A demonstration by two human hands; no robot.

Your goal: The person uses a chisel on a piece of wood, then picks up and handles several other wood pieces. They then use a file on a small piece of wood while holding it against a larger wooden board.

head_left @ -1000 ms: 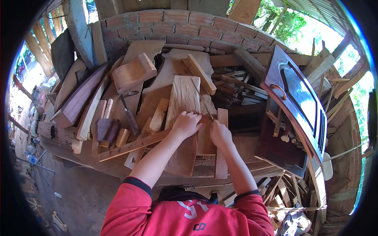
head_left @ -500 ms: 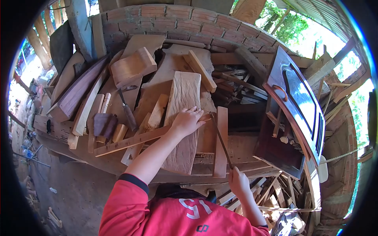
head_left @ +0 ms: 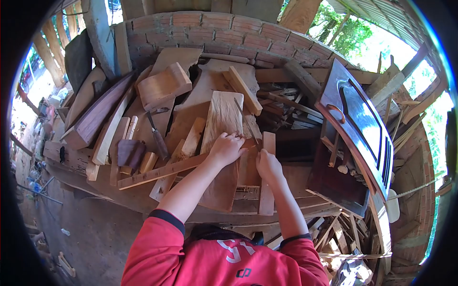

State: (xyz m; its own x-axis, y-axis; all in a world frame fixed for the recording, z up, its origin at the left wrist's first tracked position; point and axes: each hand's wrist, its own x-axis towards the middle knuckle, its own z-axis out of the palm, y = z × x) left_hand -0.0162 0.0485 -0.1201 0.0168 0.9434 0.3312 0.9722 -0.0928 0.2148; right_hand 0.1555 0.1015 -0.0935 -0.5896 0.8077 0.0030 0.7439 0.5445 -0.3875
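Observation:
My left hand (head_left: 228,149) presses down on a long narrow wooden strip (head_left: 162,174), fingers curled over it. The strip lies slanted across a wide wooden board (head_left: 224,112), and its right end shows just past my hand. My right hand (head_left: 269,167) is closed round the near end of a long, thin, dark blade-like tool (head_left: 246,120), seen nearly edge-on. The tool points away to the upper left, passing close by the strip's right end. Under my right wrist lies an upright narrow plank (head_left: 267,199).
A chisel (head_left: 159,139) and small wood blocks lie to the left, near a curved wood piece (head_left: 164,86). On the right leans a glossy dark panel (head_left: 355,124) with a handle. Scrap wood (head_left: 341,233) is piled below it. A brick wall (head_left: 214,33) runs behind.
My right hand has moved up and left, pushing the thin tool forward so its tip now reaches over the wide board. My left hand stays on the strip.

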